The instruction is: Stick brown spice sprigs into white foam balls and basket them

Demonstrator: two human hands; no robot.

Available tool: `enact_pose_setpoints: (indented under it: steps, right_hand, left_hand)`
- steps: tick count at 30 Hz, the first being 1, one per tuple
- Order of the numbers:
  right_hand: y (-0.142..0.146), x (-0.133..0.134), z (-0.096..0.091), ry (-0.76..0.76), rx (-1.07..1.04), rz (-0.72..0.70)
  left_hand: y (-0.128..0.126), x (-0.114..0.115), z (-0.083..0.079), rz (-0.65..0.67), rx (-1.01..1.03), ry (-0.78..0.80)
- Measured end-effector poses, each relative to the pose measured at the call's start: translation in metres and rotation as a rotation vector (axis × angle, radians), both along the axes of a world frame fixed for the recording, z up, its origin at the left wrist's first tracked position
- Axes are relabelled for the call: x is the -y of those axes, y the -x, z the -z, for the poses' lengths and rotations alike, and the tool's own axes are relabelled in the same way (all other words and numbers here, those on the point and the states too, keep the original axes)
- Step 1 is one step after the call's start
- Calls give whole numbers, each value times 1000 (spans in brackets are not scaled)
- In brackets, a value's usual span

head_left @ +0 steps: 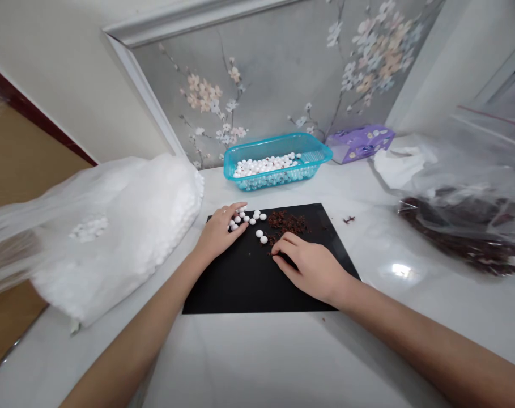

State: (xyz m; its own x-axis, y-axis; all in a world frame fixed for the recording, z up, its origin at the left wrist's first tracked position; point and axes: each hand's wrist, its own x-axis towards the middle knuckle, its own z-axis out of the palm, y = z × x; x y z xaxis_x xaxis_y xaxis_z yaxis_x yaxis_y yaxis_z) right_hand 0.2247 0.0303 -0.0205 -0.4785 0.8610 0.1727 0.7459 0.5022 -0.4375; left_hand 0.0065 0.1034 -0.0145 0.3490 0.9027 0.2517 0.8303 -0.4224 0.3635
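My left hand (218,231) rests on the far left of a black mat (240,283), its fingers spread against a small group of white round beads (242,218). Two more beads (261,236) lie apart, nearer the middle of the mat. My right hand (308,269) curls down at the edge of a heap of dark brown dried bits (286,222). Its thumb and forefinger come close together there, and I cannot tell whether they pinch anything.
A turquoise plastic basket (274,144) holding white beads stands behind the mat, beside a purple tissue box (359,144). A bulging clear bag of white beads (116,238) lies left. A clear bag of dark brown material (461,226) lies right on the white marble counter (257,362).
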Motion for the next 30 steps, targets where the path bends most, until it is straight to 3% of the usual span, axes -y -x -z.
enact_pose_setpoints:
  steps: [9, 21, 27, 30]
  right_hand:
    - [0, -1, 3, -13, -9, -2]
    - [0, -1, 2, -3, -20, -9]
    - [-1, -1, 2, 2, -41, 18]
    - [-1, 0, 2, 21, -106, 46]
  left_hand:
    - [6, -8, 1, 74, 275, 150]
    - [9, -13, 5, -49, 532, 234]
    - [-4, -5, -2, -344, 838, -34]
    - [-20, 9, -12, -376, 877, -217]
